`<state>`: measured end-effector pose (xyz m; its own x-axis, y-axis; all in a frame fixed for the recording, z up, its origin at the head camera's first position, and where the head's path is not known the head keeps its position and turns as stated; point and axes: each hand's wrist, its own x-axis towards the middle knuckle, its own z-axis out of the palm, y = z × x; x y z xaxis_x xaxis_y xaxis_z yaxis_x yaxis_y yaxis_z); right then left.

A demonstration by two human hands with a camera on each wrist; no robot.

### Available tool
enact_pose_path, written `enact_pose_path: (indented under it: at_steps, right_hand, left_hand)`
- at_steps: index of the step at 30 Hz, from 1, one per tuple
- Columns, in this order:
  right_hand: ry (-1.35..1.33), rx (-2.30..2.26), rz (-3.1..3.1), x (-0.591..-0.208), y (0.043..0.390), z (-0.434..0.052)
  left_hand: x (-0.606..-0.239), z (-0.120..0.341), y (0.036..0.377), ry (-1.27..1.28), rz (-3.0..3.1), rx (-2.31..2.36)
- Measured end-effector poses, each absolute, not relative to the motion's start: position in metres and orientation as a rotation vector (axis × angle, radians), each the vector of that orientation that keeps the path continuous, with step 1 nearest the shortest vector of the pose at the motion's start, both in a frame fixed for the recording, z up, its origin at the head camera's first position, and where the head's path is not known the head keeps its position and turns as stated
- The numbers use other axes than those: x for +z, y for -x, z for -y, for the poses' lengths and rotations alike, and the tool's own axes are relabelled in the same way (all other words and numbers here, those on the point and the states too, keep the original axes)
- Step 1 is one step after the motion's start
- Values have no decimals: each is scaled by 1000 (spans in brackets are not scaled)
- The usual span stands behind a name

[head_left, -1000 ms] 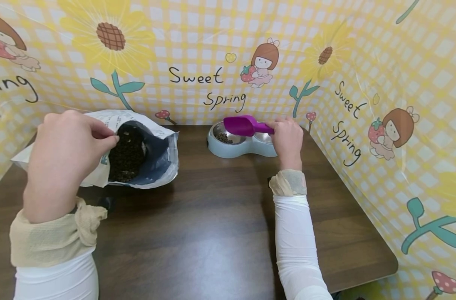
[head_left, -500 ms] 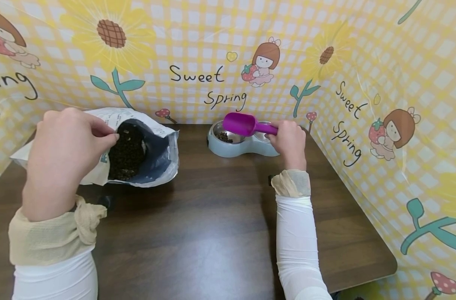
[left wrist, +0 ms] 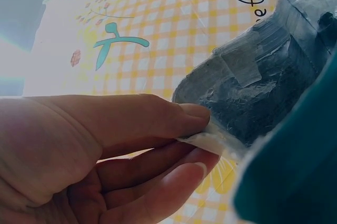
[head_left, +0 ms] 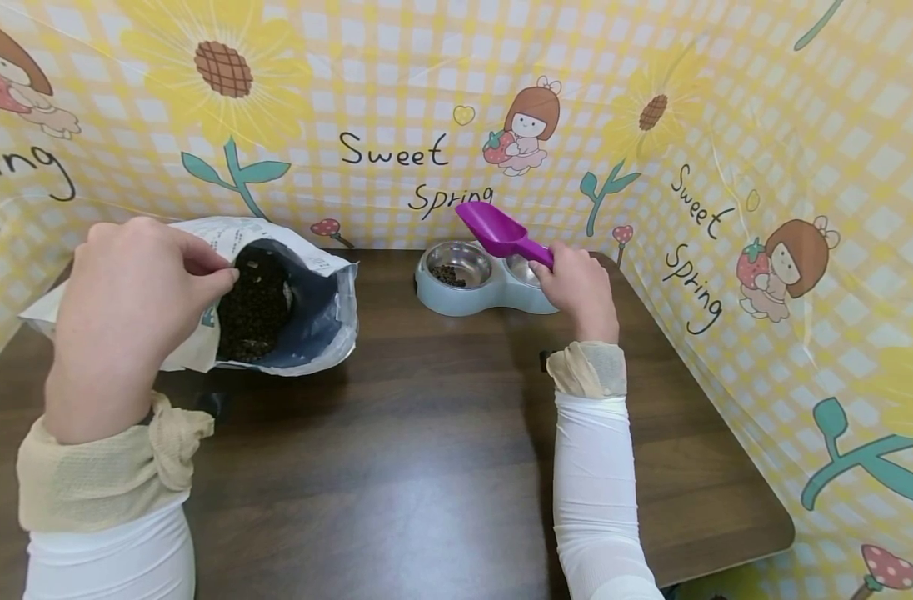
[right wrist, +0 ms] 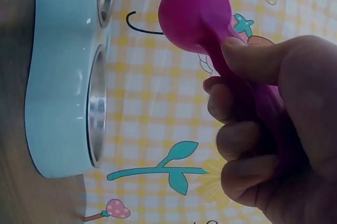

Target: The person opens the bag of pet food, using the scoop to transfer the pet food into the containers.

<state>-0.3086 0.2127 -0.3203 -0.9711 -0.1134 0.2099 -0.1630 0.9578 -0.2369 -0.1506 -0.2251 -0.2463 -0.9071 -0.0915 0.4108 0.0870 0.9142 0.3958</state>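
In my right hand (head_left: 582, 292) I grip the handle of a purple scoop (head_left: 494, 229), held above the double pet bowl (head_left: 464, 300) with its blade tilted up to the left. The right wrist view shows fingers and thumb wrapped round the scoop (right wrist: 195, 13). Brown kibble (head_left: 447, 275) lies in the left steel dish; the right dish is partly hidden by the scoop and hand. At the left, my left hand (head_left: 130, 317) pinches the rim of an open pet food bag (head_left: 325, 333) between thumb and fingers. Dark kibble (head_left: 254, 317) shows inside the bag.
Both the bag and the bowl stand on a brown wooden table (head_left: 396, 450). A patterned yellow checked cloth (head_left: 396, 67) rises behind the table and along its right side, close behind the bowl. The table's rounded front corner (head_left: 782, 533) is at the right.
The scoop has lifted and tilted, its tip rising up and away from the left dish, while my right hand shifted slightly right. My left hand and the bag have stayed in place.
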Motion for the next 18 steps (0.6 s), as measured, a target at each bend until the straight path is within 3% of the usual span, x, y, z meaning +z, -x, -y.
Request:
enact_pose_path:
  at_steps: [11, 18]
  right_hand:
    - [-245, 604, 3012, -305, 304, -214]
    - [-419, 556, 2983, -285, 287, -210]
  left_hand:
    - [-245, 225, 149, -16, 2653, -580]
    - [-246, 225, 150, -3, 2659, -568]
